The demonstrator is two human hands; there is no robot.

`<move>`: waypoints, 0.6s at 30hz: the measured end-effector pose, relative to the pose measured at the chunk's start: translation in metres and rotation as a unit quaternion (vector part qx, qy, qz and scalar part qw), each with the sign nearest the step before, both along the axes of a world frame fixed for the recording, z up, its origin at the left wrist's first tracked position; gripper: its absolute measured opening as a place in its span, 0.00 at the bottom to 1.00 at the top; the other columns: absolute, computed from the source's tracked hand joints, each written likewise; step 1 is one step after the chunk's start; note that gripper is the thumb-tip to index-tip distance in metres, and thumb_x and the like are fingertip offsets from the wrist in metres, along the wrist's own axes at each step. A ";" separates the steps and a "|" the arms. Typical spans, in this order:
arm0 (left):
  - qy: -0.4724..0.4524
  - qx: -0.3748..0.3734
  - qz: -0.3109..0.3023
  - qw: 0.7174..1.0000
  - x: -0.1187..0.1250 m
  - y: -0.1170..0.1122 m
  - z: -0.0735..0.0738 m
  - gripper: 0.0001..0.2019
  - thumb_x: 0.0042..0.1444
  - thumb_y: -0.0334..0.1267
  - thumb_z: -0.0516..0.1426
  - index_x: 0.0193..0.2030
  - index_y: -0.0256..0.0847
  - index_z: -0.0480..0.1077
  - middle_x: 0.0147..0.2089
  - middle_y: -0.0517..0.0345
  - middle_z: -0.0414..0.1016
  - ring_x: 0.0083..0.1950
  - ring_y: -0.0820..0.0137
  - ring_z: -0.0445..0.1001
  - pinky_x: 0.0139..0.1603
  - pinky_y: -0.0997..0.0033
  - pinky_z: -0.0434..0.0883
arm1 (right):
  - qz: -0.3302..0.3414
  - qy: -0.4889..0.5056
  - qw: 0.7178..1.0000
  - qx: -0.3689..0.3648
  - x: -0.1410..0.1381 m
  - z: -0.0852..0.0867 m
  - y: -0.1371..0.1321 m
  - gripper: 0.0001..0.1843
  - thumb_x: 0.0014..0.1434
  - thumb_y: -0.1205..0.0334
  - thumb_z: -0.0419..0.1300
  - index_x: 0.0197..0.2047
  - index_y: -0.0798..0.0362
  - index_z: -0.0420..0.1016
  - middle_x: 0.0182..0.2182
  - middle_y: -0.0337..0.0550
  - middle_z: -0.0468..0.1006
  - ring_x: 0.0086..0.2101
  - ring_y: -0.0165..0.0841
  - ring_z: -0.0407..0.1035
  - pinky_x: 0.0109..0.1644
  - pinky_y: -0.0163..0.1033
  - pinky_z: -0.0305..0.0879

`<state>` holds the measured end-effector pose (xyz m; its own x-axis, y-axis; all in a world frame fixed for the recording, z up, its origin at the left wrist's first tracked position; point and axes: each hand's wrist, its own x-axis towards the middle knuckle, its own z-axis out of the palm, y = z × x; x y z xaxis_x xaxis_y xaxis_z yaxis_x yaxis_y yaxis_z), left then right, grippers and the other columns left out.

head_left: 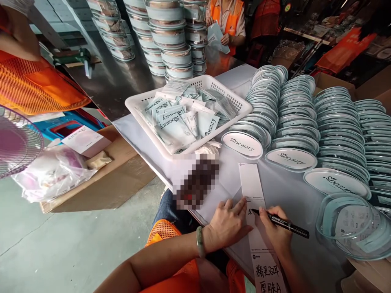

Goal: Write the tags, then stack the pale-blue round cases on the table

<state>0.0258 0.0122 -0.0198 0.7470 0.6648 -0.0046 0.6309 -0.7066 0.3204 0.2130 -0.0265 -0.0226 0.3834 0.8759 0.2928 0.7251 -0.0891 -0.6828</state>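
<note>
A black marker pen [288,225] is gripped in my right hand [278,232], its tip on a strip of white paper labels [258,236]. Dark strokes show beside the tip, and larger handwritten characters fill the label nearest me. My left hand [229,223] lies flat with fingers stretched out, its fingertips at the left edge of the strip. Past the hands, the blank far end of the strip lies on the pale table cover [226,189]. A green bangle [199,241] circles my left wrist.
A white basket [146,147] of printed sachets stands beyond my hands. Rows of oval lidded containers [291,158] line the right side, with clear containers [351,228] nearer me. Tall container stacks [171,40] rise behind. A person in an orange vest [233,20] holds a sheet across the table.
</note>
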 end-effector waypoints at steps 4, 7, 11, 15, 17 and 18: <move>-0.001 -0.003 -0.002 1.000 0.000 0.000 0.001 0.33 0.69 0.59 0.48 0.69 0.35 0.64 0.73 0.45 0.61 0.55 0.57 0.72 0.47 0.60 0.74 | 0.012 -0.004 1.000 -0.007 0.000 0.002 0.000 0.28 0.58 0.37 0.61 0.21 0.48 0.58 0.14 0.34 0.63 0.17 0.27 0.58 0.21 0.34 0.57; -0.002 -0.002 -0.001 1.000 0.000 0.001 0.001 0.33 0.69 0.59 0.48 0.70 0.36 0.64 0.73 0.45 0.61 0.55 0.57 0.72 0.47 0.60 0.73 | -0.001 0.001 1.000 0.000 -0.001 0.003 0.001 0.28 0.57 0.37 0.61 0.21 0.48 0.58 0.15 0.34 0.64 0.17 0.27 0.59 0.22 0.34 0.59; -0.006 0.003 0.001 1.000 0.000 0.001 0.000 0.33 0.68 0.59 0.49 0.69 0.37 0.65 0.73 0.43 0.61 0.55 0.57 0.72 0.46 0.61 0.73 | -0.017 0.025 0.999 -0.020 0.000 0.002 0.002 0.28 0.56 0.35 0.62 0.22 0.48 0.63 0.16 0.36 0.67 0.18 0.28 0.61 0.22 0.34 0.59; -0.009 0.000 0.000 1.000 0.000 0.001 0.001 0.33 0.69 0.59 0.49 0.69 0.35 0.65 0.73 0.46 0.62 0.55 0.57 0.72 0.46 0.61 0.73 | 0.001 0.025 0.999 -0.021 0.002 -0.001 0.002 0.29 0.56 0.34 0.61 0.21 0.48 0.59 0.14 0.34 0.63 0.17 0.27 0.58 0.21 0.34 0.57; -0.009 -0.001 -0.002 1.000 0.000 0.001 0.002 0.33 0.69 0.59 0.49 0.69 0.35 0.65 0.73 0.47 0.62 0.55 0.57 0.72 0.46 0.61 0.74 | 0.010 0.022 1.000 -0.014 0.003 -0.001 0.002 0.29 0.57 0.36 0.61 0.20 0.48 0.57 0.14 0.33 0.61 0.17 0.27 0.56 0.21 0.33 0.56; -0.010 0.000 -0.001 1.000 0.000 0.000 0.002 0.33 0.69 0.59 0.49 0.69 0.35 0.65 0.73 0.46 0.62 0.55 0.57 0.72 0.46 0.61 0.74 | 0.018 0.021 1.000 -0.014 0.003 -0.001 0.001 0.28 0.57 0.37 0.61 0.20 0.48 0.57 0.14 0.32 0.60 0.17 0.26 0.55 0.21 0.33 0.56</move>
<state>0.0256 0.0126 -0.0180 0.7484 0.6632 0.0103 0.6230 -0.7082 0.3322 0.2162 -0.0252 -0.0232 0.3632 0.8969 0.2522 0.6985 -0.0830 -0.7108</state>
